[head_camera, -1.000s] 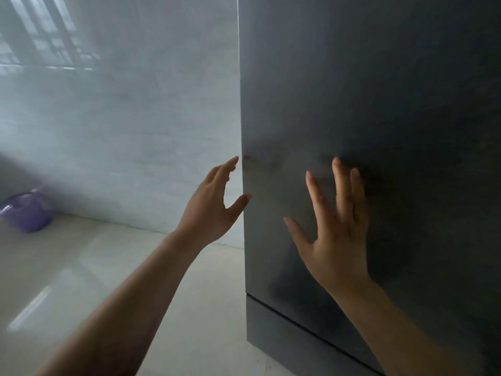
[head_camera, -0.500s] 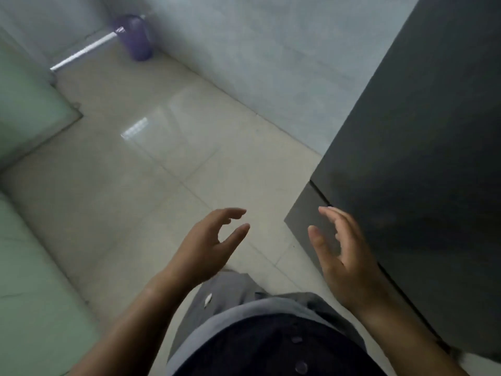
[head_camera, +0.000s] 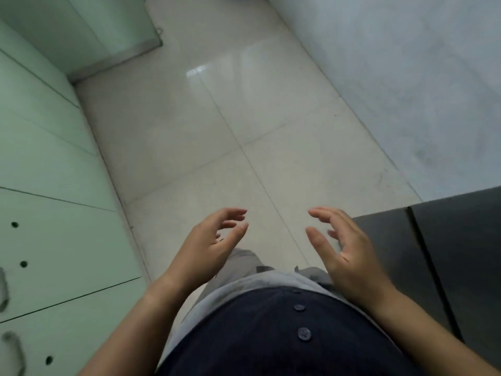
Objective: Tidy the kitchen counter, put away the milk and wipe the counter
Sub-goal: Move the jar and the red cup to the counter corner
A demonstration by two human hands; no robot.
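My left hand (head_camera: 210, 246) and my right hand (head_camera: 345, 251) hover side by side in front of my body, above the floor. Both are empty, with loosely curled fingers spread apart. The dark grey fridge (head_camera: 458, 256) stands at the lower right, its door shut, just right of my right hand. Neither hand touches it. No milk, cloth or counter top is in view.
Pale green cabinet fronts (head_camera: 46, 164) with metal handles (head_camera: 13, 351) line the left side. Glossy cream floor tiles (head_camera: 217, 118) run between them and the pale tiled wall (head_camera: 406, 63) on the right. My dark buttoned shirt fills the bottom middle.
My hands have come off the fridge door and dropped in front of my body. My view has swung left and down, from the fridge to the floor and cabinets.
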